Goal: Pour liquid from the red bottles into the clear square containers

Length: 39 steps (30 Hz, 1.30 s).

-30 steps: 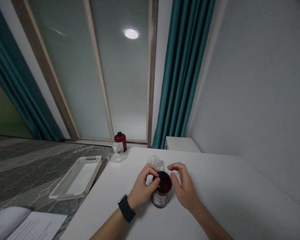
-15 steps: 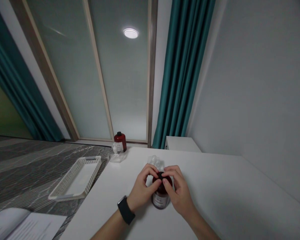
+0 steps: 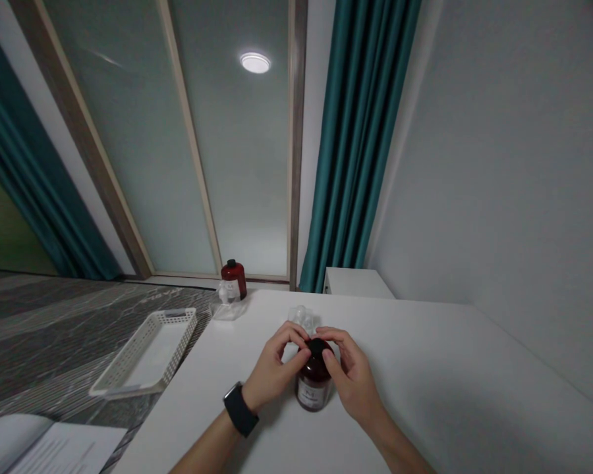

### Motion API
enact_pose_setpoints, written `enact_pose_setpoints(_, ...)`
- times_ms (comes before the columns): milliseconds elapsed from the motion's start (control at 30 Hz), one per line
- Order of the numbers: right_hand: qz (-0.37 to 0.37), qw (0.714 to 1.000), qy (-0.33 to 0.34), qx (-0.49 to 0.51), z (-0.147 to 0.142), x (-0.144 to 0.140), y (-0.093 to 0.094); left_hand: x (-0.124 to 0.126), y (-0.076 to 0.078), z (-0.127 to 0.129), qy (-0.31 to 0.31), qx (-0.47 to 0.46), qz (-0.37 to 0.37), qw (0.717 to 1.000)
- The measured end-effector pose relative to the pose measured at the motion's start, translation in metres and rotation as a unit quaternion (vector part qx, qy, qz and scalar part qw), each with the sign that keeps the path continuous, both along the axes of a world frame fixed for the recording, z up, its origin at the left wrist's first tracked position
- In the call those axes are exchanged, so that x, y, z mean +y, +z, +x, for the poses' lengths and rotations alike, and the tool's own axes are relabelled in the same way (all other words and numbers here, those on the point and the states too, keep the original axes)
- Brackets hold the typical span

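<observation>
Head view is looking down at a white table [image 3: 425, 368], where a dark red bottle [image 3: 313, 382] with a black cap [image 3: 318, 345] is standing upright near the front middle. It's a squat, round, translucent thing with a pale label facing the camera; the print is too small to read. Both hands are working at the top of it: the left hand [image 3: 273, 375], with a black smartwatch [image 3: 238, 408] on the wrist, is curling around the shoulder of the bottle, thumb and fingers pinching in at the cap. The right hand [image 3: 352, 378] is closing on the cap from the other side, fingertips [image 3: 326, 334] touching the lid. Just behind the bottle a small clear plastic piece [image 3: 302, 317] is sitting on the table. Off the table's left corner, a second red bottle [image 3: 232, 279] is standing on the floor, with a white basket tray [image 3: 143, 359] lying nearer.
</observation>
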State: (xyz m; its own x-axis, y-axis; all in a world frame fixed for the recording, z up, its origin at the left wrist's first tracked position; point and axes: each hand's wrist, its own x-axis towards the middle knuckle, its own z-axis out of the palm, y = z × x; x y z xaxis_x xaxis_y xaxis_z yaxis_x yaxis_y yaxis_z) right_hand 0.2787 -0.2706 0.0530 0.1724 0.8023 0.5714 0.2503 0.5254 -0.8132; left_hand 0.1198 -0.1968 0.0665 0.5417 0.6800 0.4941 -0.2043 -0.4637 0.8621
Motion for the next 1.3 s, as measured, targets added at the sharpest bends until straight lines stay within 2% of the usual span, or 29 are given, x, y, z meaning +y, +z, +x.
enact_pose_setpoints(100,0.008,1.0,0.007,0.003,-0.0014,-0.0002,-0.0009,0.0,0.0031,-0.0006,0.003,0.016,0.004,1.0)
enact_pose_setpoints(233,0.012,1.0,-0.023,-0.01,-0.0051,-0.0005,0.0,-0.0004,0.0044,-0.0001,0.008,0.019,-0.001,1.0)
enact_pose_setpoints(433,-0.015,0.999,0.017,0.033,-0.0042,-0.0033,-0.0012,0.0005,0.0036,-0.0002,-0.005,0.014,-0.008,1.0)
enact_pose_setpoints(633,0.01,0.999,-0.039,0.009,-0.0039,-0.0034,-0.0001,0.0008,0.0032,0.0009,0.003,0.011,-0.01,1.0)
enact_pose_setpoints(800,-0.019,0.999,0.017,0.038,-0.005,-0.0051,0.0006,0.0003,0.0029,0.0012,-0.003,0.003,-0.016,1.0)
enact_pose_setpoints(1000,-0.001,0.999,-0.043,0.009,-0.0068,-0.0041,-0.0024,0.0,0.004,0.0012,0.012,0.006,-0.012,1.0)
enact_pose_setpoints(1200,-0.009,0.999,-0.003,0.031,-0.0065,-0.0049,-0.0028,-0.002,0.0069,0.0011,0.017,0.009,0.008,1.0)
enact_pose_setpoints(1300,0.004,0.999,-0.031,0.017,-0.0075,-0.0027,-0.0061,-0.0022,0.007,0.0012,0.021,0.008,0.008,1.0)
